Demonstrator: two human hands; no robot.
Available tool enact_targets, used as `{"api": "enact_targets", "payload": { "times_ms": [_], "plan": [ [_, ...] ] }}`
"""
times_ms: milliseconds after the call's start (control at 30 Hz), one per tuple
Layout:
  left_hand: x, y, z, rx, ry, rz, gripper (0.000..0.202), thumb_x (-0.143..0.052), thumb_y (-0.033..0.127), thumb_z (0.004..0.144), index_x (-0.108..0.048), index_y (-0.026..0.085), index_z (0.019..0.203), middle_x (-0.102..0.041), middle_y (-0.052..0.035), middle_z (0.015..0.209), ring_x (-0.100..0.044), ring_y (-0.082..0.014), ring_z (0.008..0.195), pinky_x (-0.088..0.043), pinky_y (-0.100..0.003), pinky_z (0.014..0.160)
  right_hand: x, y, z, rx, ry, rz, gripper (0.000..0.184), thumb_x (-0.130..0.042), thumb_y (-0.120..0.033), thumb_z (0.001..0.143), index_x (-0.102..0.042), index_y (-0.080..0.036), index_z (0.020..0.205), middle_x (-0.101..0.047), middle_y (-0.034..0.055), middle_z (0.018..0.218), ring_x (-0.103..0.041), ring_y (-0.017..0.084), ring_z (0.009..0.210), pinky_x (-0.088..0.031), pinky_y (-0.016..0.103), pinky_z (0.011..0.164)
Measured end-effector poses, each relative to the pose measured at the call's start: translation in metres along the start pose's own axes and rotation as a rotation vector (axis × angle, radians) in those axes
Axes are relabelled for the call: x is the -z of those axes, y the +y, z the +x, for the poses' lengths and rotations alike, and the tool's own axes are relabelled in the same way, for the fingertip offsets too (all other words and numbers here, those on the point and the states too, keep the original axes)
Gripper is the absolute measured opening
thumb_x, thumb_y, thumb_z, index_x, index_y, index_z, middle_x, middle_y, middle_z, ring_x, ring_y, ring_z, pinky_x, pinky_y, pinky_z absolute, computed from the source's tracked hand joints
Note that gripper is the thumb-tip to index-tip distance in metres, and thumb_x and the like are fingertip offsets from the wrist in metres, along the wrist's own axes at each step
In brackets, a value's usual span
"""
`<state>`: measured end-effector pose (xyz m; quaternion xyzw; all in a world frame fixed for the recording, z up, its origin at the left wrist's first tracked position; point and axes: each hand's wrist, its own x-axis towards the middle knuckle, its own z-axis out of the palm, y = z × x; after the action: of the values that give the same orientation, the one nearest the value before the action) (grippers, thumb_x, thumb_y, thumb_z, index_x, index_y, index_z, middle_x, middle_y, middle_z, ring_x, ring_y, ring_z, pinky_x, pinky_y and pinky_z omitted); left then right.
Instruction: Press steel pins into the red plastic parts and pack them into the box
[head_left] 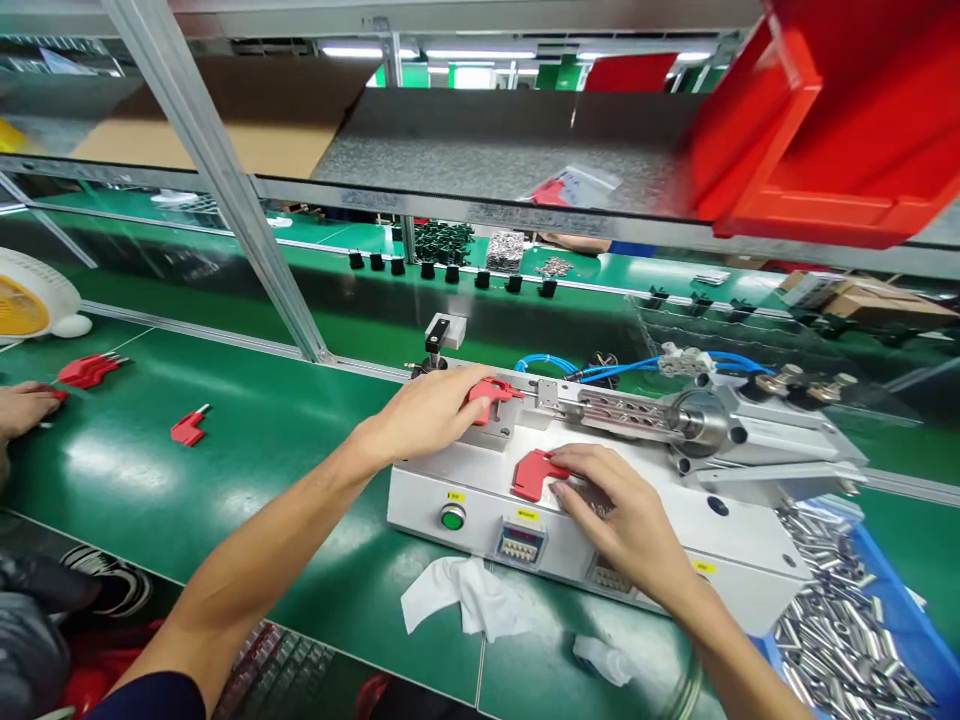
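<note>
My left hand point(424, 412) reaches over the left end of a white bench machine point(585, 455). Its thumb and fingers close around a red plastic handle-shaped part point(491, 397) at the metal fixture, in line with the machine's rod. Just in front, my right hand point(619, 505) pinches a second red plastic part point(534, 474) by its right end, over the machine's white top. Whether that part rests on the surface I cannot tell. A silver cylinder point(697, 420) with a shaft points at the fixture from the right.
A blue bin point(889, 580) of metal sleeves stands at the right. White cloth point(465, 597) lies before the machine's green button point(452, 517). Loose red parts point(187, 428) and another person's hand point(26, 408) are at the left. A red bin point(810, 215) hangs over the shelf edge.
</note>
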<state>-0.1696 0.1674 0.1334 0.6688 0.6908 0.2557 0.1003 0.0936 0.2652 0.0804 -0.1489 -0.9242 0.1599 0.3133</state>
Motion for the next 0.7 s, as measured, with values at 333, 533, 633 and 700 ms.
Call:
{"api": "enact_targets", "payload": {
  "times_ms": [333,533,633,700],
  "plan": [
    [-0.008,0.019,0.005,0.182,-0.023,0.555,0.03,-0.04,0.025,0.111,-0.063,0.017,0.129,-0.062,-0.0106,0.113,-0.071,-0.0271,0.097,-0.056,-0.032,0.074,-0.006,0.004,-0.006,-0.009,0.011,-0.025,0.015,-0.057,-0.024,0.103,-0.068,-0.025,0.114,-0.076,0.0091,0.114,-0.072,0.027,0.105,-0.06,0.044,0.09],
    [-0.019,0.017,-0.004,0.118,0.091,0.572,0.028,-0.042,0.026,0.111,-0.067,0.016,0.117,-0.061,-0.0116,0.116,-0.068,-0.026,0.101,-0.057,-0.032,0.077,-0.004,0.003,-0.008,-0.022,0.026,-0.026,0.018,-0.057,-0.027,0.103,-0.069,-0.025,0.116,-0.076,0.0096,0.115,-0.073,0.028,0.105,-0.061,0.045,0.09],
    [-0.022,0.008,-0.012,0.072,0.135,0.527,0.029,-0.041,0.025,0.11,-0.068,0.017,0.108,-0.063,-0.0084,0.107,-0.067,-0.0222,0.096,-0.054,-0.029,0.073,-0.005,0.003,-0.009,-0.013,0.035,-0.027,0.018,-0.057,-0.026,0.103,-0.069,-0.026,0.115,-0.076,0.0085,0.114,-0.073,0.027,0.104,-0.061,0.044,0.089],
    [-0.021,0.001,-0.012,0.055,0.126,0.47,0.026,-0.044,0.026,0.109,-0.068,0.018,0.107,-0.062,-0.0063,0.107,-0.067,-0.0197,0.092,-0.052,-0.026,0.069,-0.006,0.004,-0.007,-0.01,0.036,-0.03,0.018,-0.057,-0.027,0.103,-0.069,-0.026,0.116,-0.076,0.0084,0.114,-0.073,0.027,0.103,-0.061,0.044,0.088]
  ]
}}
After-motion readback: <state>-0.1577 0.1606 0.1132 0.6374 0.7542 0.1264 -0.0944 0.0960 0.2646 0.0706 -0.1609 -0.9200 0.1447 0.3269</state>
